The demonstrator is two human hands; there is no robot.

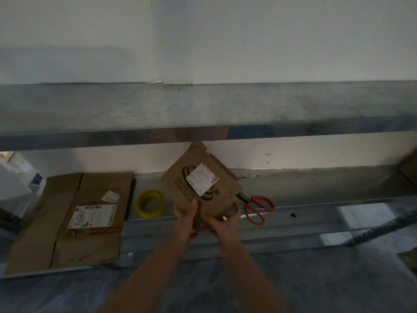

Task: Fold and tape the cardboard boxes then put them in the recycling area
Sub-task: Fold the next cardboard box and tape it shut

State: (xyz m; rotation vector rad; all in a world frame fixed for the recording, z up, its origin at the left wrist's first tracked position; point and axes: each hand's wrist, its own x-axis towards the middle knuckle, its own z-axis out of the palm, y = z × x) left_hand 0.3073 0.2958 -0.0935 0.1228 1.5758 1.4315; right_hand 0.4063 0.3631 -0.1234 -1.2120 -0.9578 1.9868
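Note:
A flattened brown cardboard box (203, 175) with a white label and black print is held up tilted over the lower metal shelf (316, 188). My left hand (186, 219) grips its lower left corner, thumb on the front face. My right hand (224, 222) grips the lower edge beside it, fingers curled round the cardboard. A larger flattened box (74, 222) with labels lies on the shelf at the left. A yellow tape roll (150, 203) lies between the two boxes.
Orange-handled scissors (257, 207) lie on the shelf right of the held box, blades partly behind it. An upper metal shelf (203, 109) spans the view above. A small dark screw (293, 214) sits on the shelf edge. More cardboard (409, 170) shows at the far right.

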